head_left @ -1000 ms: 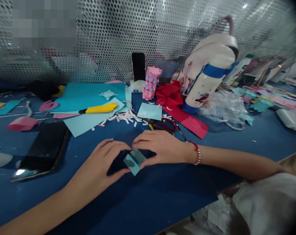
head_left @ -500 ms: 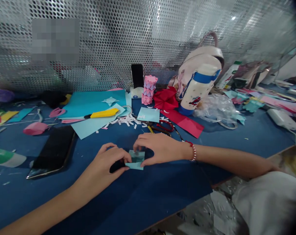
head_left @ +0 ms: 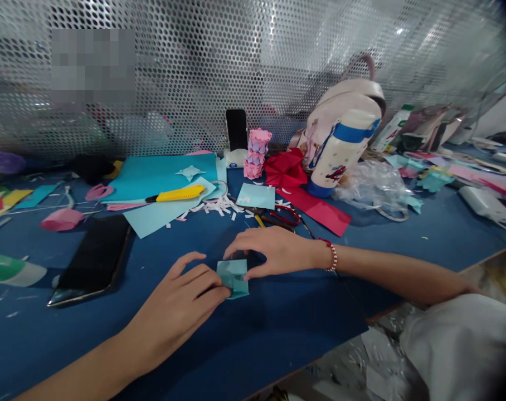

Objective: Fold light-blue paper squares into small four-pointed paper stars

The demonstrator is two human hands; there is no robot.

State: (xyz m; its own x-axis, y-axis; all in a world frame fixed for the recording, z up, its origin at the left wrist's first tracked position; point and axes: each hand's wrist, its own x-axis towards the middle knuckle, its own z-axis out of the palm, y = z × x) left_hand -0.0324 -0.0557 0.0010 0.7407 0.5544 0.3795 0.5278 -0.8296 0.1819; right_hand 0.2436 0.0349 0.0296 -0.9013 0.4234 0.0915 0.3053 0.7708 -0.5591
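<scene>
A small light-blue piece of folded paper (head_left: pixel 232 267) lies on the blue table between my hands, with a crease across it. My left hand (head_left: pixel 186 298) has its thumb and fingertips pressed together at the paper's lower left part, while its index finger is lifted. Arched over the far side, my right hand (head_left: pixel 273 250) has its thumb at the right edge of the paper and its fingertips at the top edge. A bead bracelet circles the right wrist. A light-blue paper square (head_left: pixel 256 196) lies beyond the right hand, beside red-handled scissors (head_left: pixel 288 216).
A yellow box cutter (head_left: pixel 180 193) rests on blue paper sheets (head_left: pixel 152 172) near white paper scraps. At left lies a black phone (head_left: pixel 92 259). Behind stand a pink-and-purple paper tower (head_left: pixel 257 153), a bottle (head_left: pixel 339 153) and a backpack (head_left: pixel 320 111) against perforated metal.
My left thumb and fingers have moved right and down onto the lower part of the paper, and the index finger has lifted. The right fingertips have shifted slightly left.
</scene>
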